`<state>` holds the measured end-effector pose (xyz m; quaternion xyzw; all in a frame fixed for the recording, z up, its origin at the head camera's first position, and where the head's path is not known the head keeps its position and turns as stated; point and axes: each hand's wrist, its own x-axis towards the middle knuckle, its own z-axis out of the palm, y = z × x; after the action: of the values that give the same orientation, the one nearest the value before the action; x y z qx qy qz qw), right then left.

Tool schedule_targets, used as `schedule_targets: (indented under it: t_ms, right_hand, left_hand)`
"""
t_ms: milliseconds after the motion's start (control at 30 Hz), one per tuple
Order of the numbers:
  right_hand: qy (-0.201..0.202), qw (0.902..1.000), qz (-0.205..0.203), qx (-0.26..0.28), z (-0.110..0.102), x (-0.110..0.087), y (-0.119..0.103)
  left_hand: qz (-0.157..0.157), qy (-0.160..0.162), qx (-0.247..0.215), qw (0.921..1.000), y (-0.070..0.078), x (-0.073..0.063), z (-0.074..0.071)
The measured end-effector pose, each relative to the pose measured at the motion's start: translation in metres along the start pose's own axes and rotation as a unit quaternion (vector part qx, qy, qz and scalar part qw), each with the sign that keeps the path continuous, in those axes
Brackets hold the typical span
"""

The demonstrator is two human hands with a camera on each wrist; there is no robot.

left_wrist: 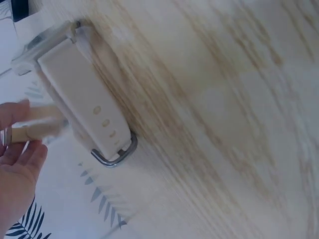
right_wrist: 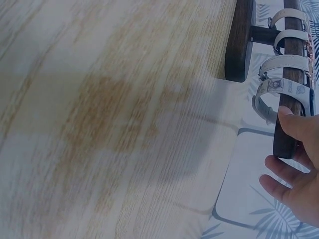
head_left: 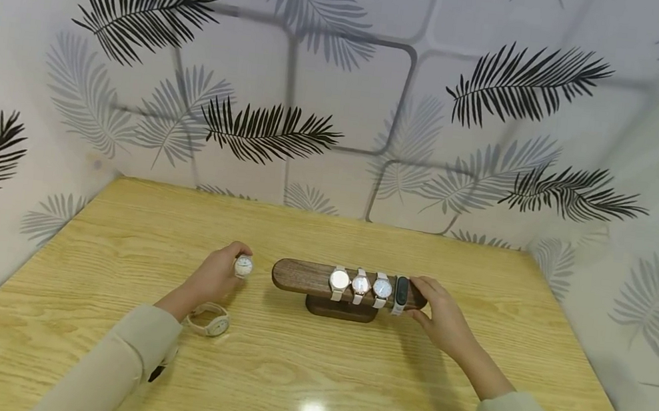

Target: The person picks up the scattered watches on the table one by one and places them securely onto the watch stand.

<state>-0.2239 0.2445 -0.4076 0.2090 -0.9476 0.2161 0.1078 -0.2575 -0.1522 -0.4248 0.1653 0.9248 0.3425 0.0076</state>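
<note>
My left hand (head_left: 216, 275) pinches a pale-strapped wristwatch (head_left: 243, 266) just left of a dark wooden watch stand (head_left: 300, 276). In the left wrist view its fingers hold the beige strap (left_wrist: 35, 132). A cream wristwatch (head_left: 209, 319) lies on the table below that hand; its strap and buckle loom close in the left wrist view. My right hand (head_left: 444, 319) grips the stand's right end, thumb against the bar (right_wrist: 285, 142). Around the bar are three white-strapped watches, the middle one (head_left: 360, 285) among them, and a black-faced smart band (head_left: 401, 291) beside the right fingers.
The stand's bar rests on a short dark base (head_left: 339, 309) on a light wooden table (head_left: 262, 386). Behind and beside the table hang pale walls with a leaf pattern (head_left: 342, 86). The bar's left portion is bare wood.
</note>
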Motion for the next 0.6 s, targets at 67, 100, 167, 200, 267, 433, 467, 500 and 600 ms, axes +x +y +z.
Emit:
schedule_targets:
  t_ms: [67,100,167,200,267,433,467,500,600]
  right_hand:
    - [0.001,1.0,0.001,-0.001,0.0,0.0,0.0]
    - [0.001,1.0,0.001,-0.001,0.0,0.0,0.0]
    - [0.003,1.0,0.0,-0.002,0.0,0.0,0.0]
    - [0.003,1.0,0.0,-0.002,0.0,0.0,0.0]
    - [0.005,1.0,-0.002,-0.003,0.0,0.0,0.0]
    - [0.007,1.0,-0.005,-0.002,0.0,0.0,0.0]
    - [0.007,1.0,-0.005,-0.001,0.001,0.0,0.0]
    - [0.008,1.0,-0.004,-0.001,0.001,0.0,0.0]
    - [0.01,0.9999,-0.004,-0.001,0.002,-0.001,0.0]
  left_hand:
    - [0.004,-0.002,-0.011,0.9999,0.003,-0.001,-0.001]
    - [0.005,-0.005,-0.016,0.9998,0.004,-0.001,-0.001]
    - [0.005,-0.015,-0.029,0.9995,0.008,-0.003,-0.002]
    - [0.004,-0.019,-0.036,0.9991,0.01,-0.004,-0.002]
    - [0.006,-0.026,-0.049,0.9985,0.015,-0.005,-0.002]
    - [0.011,-0.028,-0.072,0.9969,0.025,-0.007,-0.003]
    - [0.014,-0.028,-0.074,0.9968,0.026,-0.007,-0.004]
    - [0.014,-0.027,-0.079,0.9964,0.028,-0.007,-0.004]
    - [0.019,-0.024,-0.084,0.996,0.031,-0.006,-0.004]
